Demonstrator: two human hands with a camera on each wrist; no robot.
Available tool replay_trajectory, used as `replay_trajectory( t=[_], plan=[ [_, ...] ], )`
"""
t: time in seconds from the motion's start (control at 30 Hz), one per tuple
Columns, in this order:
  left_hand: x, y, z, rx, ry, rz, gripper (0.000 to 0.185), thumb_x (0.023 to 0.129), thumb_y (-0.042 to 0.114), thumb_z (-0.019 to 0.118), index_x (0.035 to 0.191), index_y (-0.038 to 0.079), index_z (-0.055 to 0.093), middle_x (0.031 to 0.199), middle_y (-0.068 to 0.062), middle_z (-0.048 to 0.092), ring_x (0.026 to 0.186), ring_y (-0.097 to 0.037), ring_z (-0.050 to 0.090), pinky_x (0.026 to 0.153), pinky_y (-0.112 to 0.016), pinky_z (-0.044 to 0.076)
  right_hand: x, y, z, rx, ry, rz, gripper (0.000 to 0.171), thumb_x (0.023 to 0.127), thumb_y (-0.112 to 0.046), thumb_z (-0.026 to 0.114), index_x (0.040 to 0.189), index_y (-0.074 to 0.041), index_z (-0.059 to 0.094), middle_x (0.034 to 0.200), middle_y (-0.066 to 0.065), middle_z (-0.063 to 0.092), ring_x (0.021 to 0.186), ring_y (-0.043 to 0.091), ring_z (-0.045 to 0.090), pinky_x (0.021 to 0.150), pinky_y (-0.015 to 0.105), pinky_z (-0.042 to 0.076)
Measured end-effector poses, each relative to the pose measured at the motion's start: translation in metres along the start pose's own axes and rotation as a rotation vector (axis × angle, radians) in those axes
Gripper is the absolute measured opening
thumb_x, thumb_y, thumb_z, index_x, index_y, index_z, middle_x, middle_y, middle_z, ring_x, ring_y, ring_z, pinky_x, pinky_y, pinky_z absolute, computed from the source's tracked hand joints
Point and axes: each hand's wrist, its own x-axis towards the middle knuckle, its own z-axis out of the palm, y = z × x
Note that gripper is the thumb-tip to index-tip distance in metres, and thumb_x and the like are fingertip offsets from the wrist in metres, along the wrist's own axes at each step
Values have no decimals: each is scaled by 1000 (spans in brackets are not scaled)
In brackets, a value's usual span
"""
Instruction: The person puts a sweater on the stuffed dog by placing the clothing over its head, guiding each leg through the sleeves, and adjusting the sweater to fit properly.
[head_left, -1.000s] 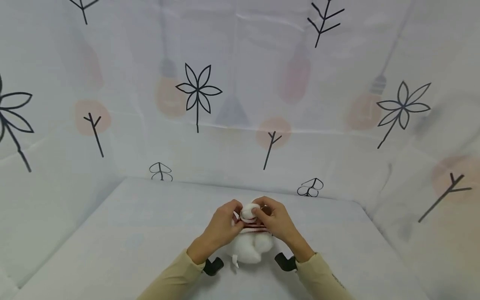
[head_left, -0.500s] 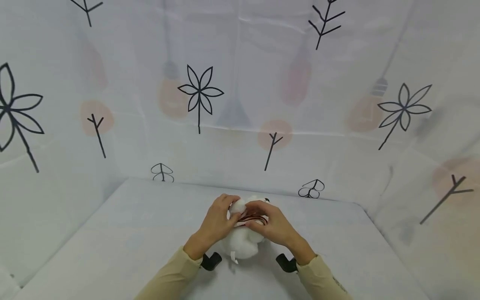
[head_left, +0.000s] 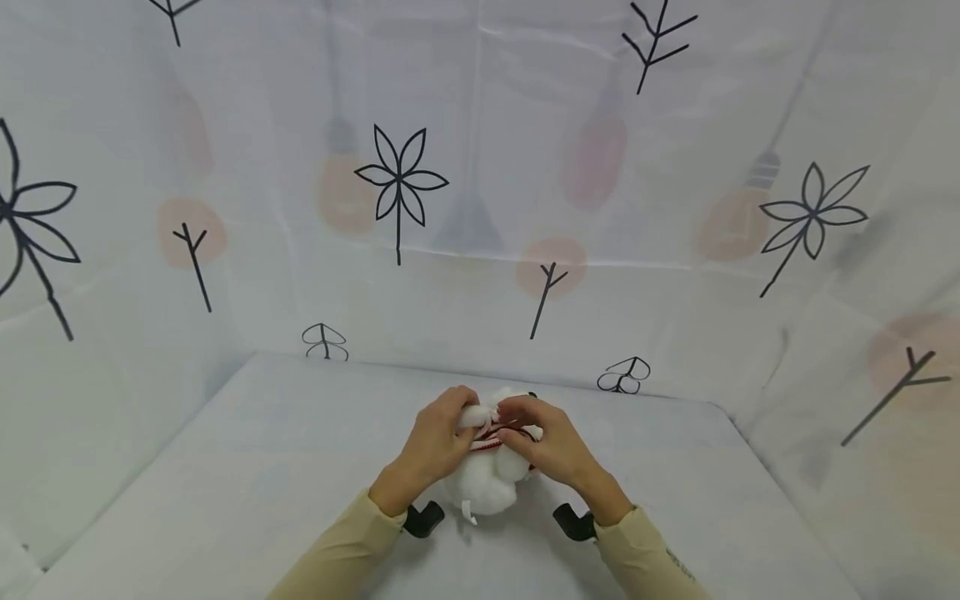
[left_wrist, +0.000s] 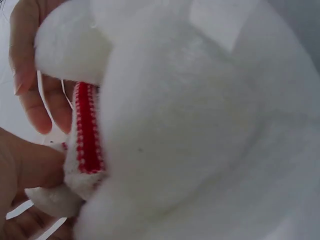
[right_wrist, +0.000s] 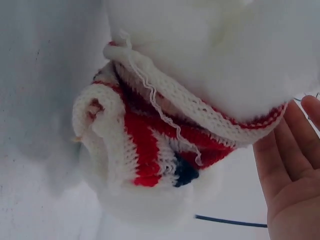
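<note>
Two hands meet over a white plush toy [head_left: 483, 483] on the grey table [head_left: 225, 483]. Left hand [head_left: 435, 442] curls round the toy's upper part, thumb and fingers pinching the red-and-white knitted garment [head_left: 491, 437] bunched there; right hand [head_left: 547, 446] grasps the same knit from the opposite side, fingertips almost touching the left's. Toy's round body lies just below both palms, between the wrists.
</note>
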Motion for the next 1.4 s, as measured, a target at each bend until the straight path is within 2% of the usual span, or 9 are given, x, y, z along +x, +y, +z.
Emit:
replay_trajectory(
  t=[0.27, 0.37, 0.47, 0.6, 0.73, 0.97, 1.2, 1.3, 1.4],
  plan=[
    [0, -2, 1, 55, 192, -6, 28, 74, -6, 68, 95, 8, 56, 89, -6, 58, 76, -19, 59, 63, -36, 52, -1, 33, 0, -132, 118, -40, 34, 84, -20, 74, 114, -10, 64, 108, 2, 65, 90, 21, 59, 74, 37, 49],
    [-1, -2, 2, 62, 228, -28, 28, 74, -5, 67, 95, 7, 54, 88, -7, 55, 71, -19, 57, 58, -35, 51, -1, 38, 0, -173, 158, -29, 38, 81, -29, 76, 114, -14, 65, 108, -3, 62, 90, 19, 55, 74, 34, 46],
    [-3, -2, 3, 63, 198, -86, 28, 73, -5, 66, 95, 7, 54, 86, -6, 52, 68, -19, 55, 56, -35, 49, -1, 40, 2, -235, 189, 46, 43, 78, -38, 77, 113, -15, 65, 100, -2, 60, 85, 17, 54, 71, 31, 45],
    [-5, -1, 4, 79, 144, -166, 30, 71, -4, 66, 97, 8, 54, 87, -6, 50, 68, -21, 55, 56, -37, 49, -2, 43, 7, -278, 150, 163, 38, 79, -40, 76, 108, -18, 65, 79, -5, 57, 69, 11, 52, 58, 27, 45],
    [-6, -1, 3, 85, 129, -190, 34, 71, -3, 65, 101, 10, 55, 87, -5, 48, 63, -19, 51, 54, -35, 46, -2, 45, 11, -303, 106, 131, 26, 83, -26, 75, 105, -17, 64, 78, -10, 56, 66, 7, 52, 56, 24, 44],
    [-5, -2, 1, 44, 122, -159, 28, 74, -3, 65, 97, 9, 56, 86, -5, 47, 64, -15, 45, 54, -29, 41, 0, 47, 9, -292, 213, -41, 21, 82, -1, 69, 101, -10, 63, 90, -3, 57, 78, 9, 55, 62, 25, 51],
    [-6, -3, 1, 84, 10, -179, 20, 75, 8, 74, 87, 11, 58, 83, -3, 50, 70, -17, 46, 60, -32, 41, 2, 50, 9, -250, 203, -87, 24, 80, 4, 69, 97, -11, 61, 88, -2, 53, 79, 10, 54, 67, 30, 53],
    [-4, -2, 1, 67, -4, -135, 23, 75, 11, 78, 94, 11, 64, 88, -3, 57, 79, -20, 51, 67, -34, 44, 1, 53, 11, -216, 187, -93, 26, 79, 4, 70, 98, -11, 60, 90, -2, 55, 80, 10, 56, 68, 29, 53],
    [-2, 0, 3, 44, -22, -33, 32, 77, 13, 79, 105, 10, 66, 89, -2, 62, 78, -17, 55, 68, -32, 46, 1, 45, 11, -170, 170, -83, 26, 79, 3, 72, 98, -9, 60, 92, 0, 58, 81, 13, 59, 69, 31, 53]
  ],
)
